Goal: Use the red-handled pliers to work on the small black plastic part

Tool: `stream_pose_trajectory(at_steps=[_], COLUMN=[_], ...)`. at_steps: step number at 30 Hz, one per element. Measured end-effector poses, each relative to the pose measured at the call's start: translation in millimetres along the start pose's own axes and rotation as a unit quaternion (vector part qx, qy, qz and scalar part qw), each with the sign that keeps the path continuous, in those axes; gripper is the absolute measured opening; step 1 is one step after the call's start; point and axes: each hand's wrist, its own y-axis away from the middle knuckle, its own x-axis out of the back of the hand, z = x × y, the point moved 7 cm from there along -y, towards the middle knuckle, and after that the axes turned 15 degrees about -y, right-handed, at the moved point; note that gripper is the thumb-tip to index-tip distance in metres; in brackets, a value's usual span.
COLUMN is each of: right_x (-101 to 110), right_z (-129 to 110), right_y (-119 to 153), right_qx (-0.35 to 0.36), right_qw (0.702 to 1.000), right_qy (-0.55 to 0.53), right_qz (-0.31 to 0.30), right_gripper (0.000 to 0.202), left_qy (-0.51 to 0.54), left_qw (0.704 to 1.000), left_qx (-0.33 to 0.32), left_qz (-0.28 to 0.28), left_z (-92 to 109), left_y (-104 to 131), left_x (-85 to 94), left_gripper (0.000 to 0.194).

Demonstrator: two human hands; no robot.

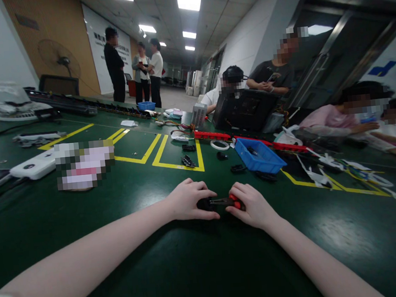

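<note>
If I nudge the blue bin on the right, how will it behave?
The blue bin looks like moulded plastic, so probably light and fairly stiff. Low and broad, it should slide rather than tip. The dark part inside seems loose and may shift.

Pliers [228,202]: red grips, slim metal nose, roughly level in the right hand [250,205], nose pointing left, tip at the black part [205,204]. That's small, dark, in the left hand's [190,201] fingers; details unclear. Both toward the wearer's edge of the bench [182,271].
</note>
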Motion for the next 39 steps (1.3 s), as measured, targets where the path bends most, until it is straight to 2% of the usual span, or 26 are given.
stream_pose_trajectory(at_steps=[11, 34, 39], right_x=[-0.7, -4.9, -6.4], right_z=[-4.3, 0.6, 1.7], right_y=[-2.8, -2.2, -2.2], right_qx=[0.0, -0.022, -0.026], right_qw=[1.0, 0.999, 0.999], right_qy=[0.005, -0.025, -0.031], right_qz=[0.004, -0.023, -0.032], right_gripper=[0.016, 0.017, 0.017], left_qy=[-0.002, 0.014, 0.016], left_qw=[1.0, 1.0, 1.0], left_qx=[-0.007, -0.007, -0.003], left_qz=[-0.001, 0.003, 0.01], left_z=[1.5, 1.5, 0.2], left_y=[-0.4, 0.2, 0.7], left_x=[0.9, 0.0, -1.6], left_gripper=[0.061, 0.057, 0.061])
